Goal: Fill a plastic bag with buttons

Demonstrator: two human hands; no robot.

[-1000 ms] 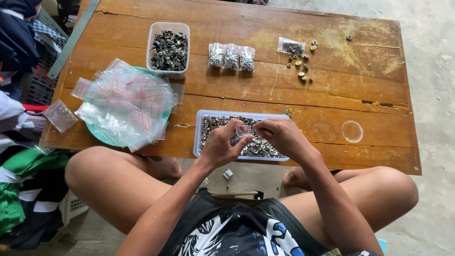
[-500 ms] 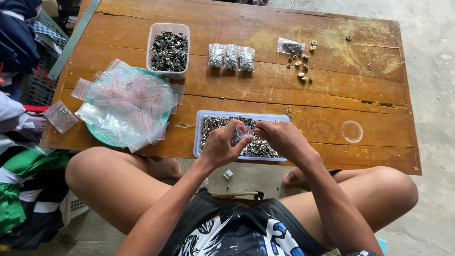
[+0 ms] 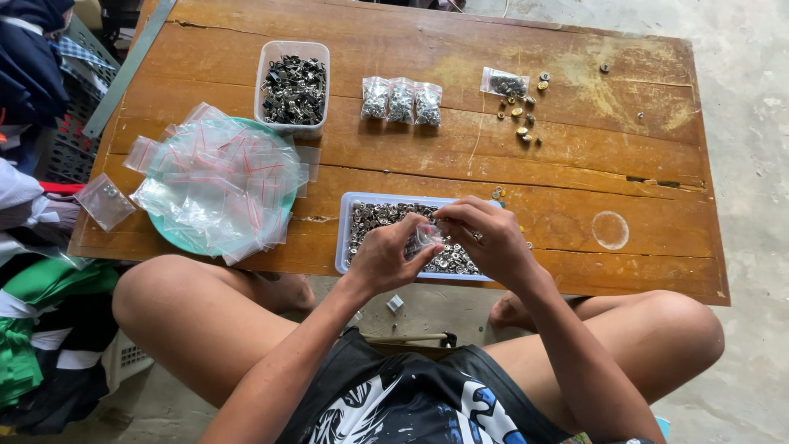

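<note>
Plastic bag point(image 3: 427, 236): pinched by left hand point(image 3: 386, 256) and right hand point(image 3: 483, 238) over near tray point(image 3: 343, 238).
Risk: bits could spill if it tips, I'd say.

Far tub: clear tub point(image 3: 294, 84) of dark metal parts on my tabletop point(image 3: 575, 156).
Middle: three filled bags point(image 3: 402, 100) in a row.
Left: empty zip bags point(image 3: 218, 181) heaped on a green plate point(image 3: 175, 237).

Worn wooden table point(image 3: 509, 156), glossy plastic bags point(image 3: 218, 185)
</note>
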